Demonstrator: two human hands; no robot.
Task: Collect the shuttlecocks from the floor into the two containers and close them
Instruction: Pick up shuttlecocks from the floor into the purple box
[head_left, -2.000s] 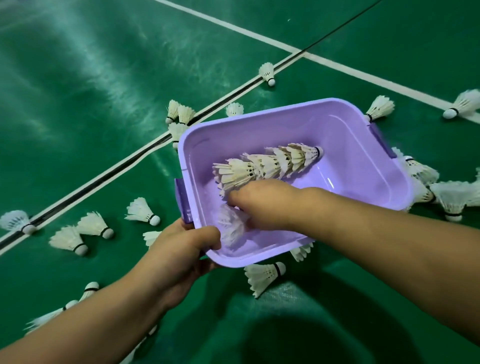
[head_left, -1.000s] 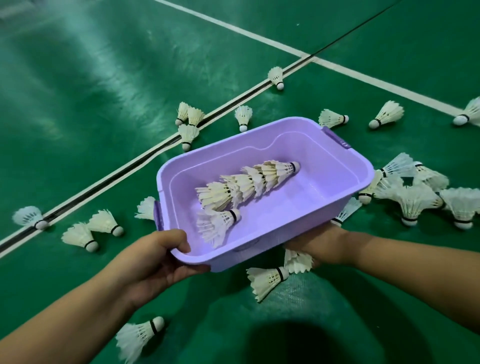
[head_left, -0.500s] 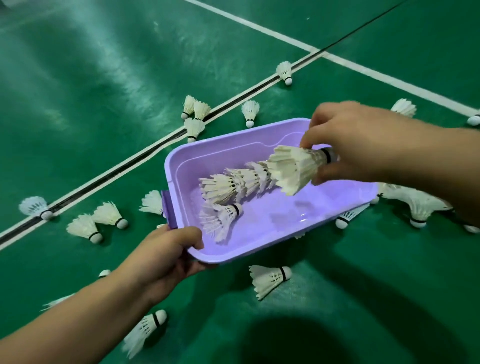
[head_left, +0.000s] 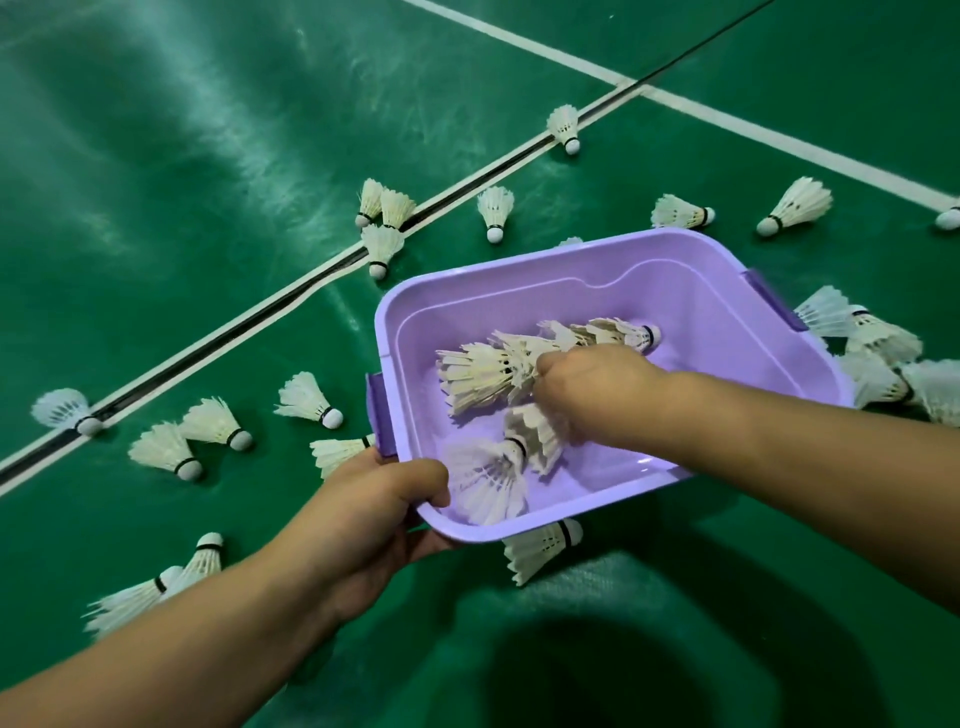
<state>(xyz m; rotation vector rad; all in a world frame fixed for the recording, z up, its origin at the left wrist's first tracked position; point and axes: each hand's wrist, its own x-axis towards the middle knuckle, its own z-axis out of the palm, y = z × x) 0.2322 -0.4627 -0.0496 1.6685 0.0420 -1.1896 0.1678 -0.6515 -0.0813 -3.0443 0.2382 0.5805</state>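
While the tub hangs tilted over the court, these relations decide the next move.
Floor, left: loose shuttlecocks (head_left: 165, 450) lie scattered on the green court floor (head_left: 156, 156) along the white line (head_left: 291, 301), corks pointing mostly right and toward the viewer, well apart from both hands.
Left hand (head_left: 371, 512): curled round the near left corner of the purple container (head_left: 675, 275), thumb over the rim, fingers beneath; it carries the tub and is the nearer hand to the left scatter.
Container contents: a nested stack of shuttlecocks (head_left: 483, 376) runs lengthwise from lower left to upper right, cork end at the far right; two more shuttlecocks (head_left: 493, 470) lie just in front of it.
Right hand (head_left: 587, 395): inside the tub, fingers curled down among the feathers; whether it grips one I cannot tell.
Floor, right: a cluster of shuttlecocks (head_left: 883, 358) lies just beyond the tub's right wall, nearer the right hand.
Judgement: many remain to gather; no lid or second container is in view.
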